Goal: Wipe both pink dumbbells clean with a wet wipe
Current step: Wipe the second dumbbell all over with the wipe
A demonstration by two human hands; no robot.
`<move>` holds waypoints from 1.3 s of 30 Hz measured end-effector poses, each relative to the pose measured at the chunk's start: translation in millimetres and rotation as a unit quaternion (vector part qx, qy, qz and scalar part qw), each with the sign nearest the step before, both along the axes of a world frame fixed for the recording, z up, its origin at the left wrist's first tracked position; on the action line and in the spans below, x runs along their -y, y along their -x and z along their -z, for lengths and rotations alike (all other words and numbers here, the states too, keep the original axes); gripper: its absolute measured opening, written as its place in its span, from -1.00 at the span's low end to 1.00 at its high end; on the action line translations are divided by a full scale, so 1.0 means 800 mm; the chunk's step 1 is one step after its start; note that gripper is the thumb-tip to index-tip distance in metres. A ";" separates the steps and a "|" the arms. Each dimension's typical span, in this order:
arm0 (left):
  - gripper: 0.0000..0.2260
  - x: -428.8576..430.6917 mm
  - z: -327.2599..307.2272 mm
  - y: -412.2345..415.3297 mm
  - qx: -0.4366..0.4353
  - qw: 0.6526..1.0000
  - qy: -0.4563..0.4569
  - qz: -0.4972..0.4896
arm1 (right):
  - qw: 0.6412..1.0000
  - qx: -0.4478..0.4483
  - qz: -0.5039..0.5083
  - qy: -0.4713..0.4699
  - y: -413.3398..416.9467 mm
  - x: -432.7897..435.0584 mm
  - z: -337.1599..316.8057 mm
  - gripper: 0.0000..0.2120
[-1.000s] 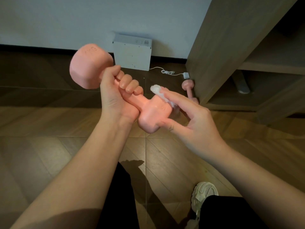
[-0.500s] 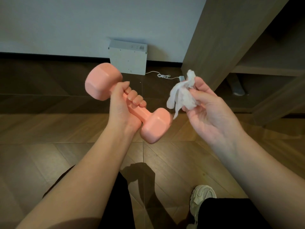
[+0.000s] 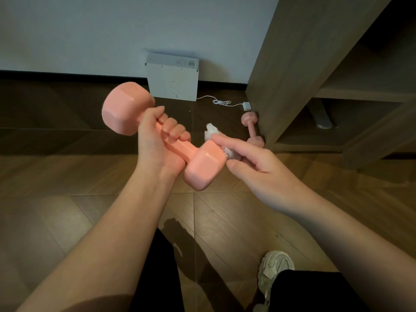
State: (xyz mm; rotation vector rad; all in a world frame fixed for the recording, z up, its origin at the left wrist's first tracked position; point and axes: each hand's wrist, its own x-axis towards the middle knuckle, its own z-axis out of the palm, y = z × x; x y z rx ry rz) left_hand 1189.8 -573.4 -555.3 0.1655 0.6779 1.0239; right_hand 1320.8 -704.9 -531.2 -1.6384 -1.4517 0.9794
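My left hand (image 3: pixel 157 140) is closed around the handle of a pink dumbbell (image 3: pixel 202 167), held in the air and tilted, one head up at the left and the other down at the right. My right hand (image 3: pixel 252 167) holds a crumpled white wet wipe (image 3: pixel 212 131) and presses it against the top right side of the lower head. A second pink dumbbell (image 3: pixel 251 127) lies on the floor beside the wooden cabinet, partly hidden behind my right hand.
A wooden cabinet (image 3: pixel 315 64) with open shelves stands at the right. A white box (image 3: pixel 172 79) leans on the wall, with a white cable and plug (image 3: pixel 246 106) on the wooden floor. My shoe (image 3: pixel 273 271) shows at the bottom right.
Half a second ago my right hand held the wipe off the dumbbell in the air; now it has come back down and pressed the wipe onto the lower head.
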 end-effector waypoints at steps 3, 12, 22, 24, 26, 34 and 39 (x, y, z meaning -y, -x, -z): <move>-0.67 0.000 0.001 0.001 0.007 1.000 0.007 0.007 | 0.991 0.098 0.028 -0.085 0.002 0.001 0.000 -0.52; -0.71 0.003 0.006 -0.005 0.010 0.999 0.014 0.030 | 0.990 0.024 0.118 -0.080 -0.003 -0.016 0.005 -0.80; -0.73 0.002 0.006 -0.002 -0.014 1.000 0.013 0.018 | 0.984 0.033 0.137 -0.109 -0.003 -0.014 0.016 -0.78; -0.74 0.003 0.006 -0.001 -0.024 1.000 0.011 0.017 | 0.984 0.047 0.112 -0.129 0.007 -0.011 0.018 -0.75; -0.74 0.003 0.006 0.000 -0.038 0.999 0.015 0.012 | 0.981 0.079 0.067 -0.162 0.017 -0.004 0.023 -0.69; -0.75 0.003 0.007 0.003 -0.066 0.997 0.034 -0.010 | 0.949 0.195 -0.004 -0.247 0.028 0.006 0.033 -0.65; -0.78 -0.001 0.006 0.003 -0.095 0.992 0.072 -0.032 | 0.948 0.243 -0.038 -0.201 0.024 0.004 0.035 -0.41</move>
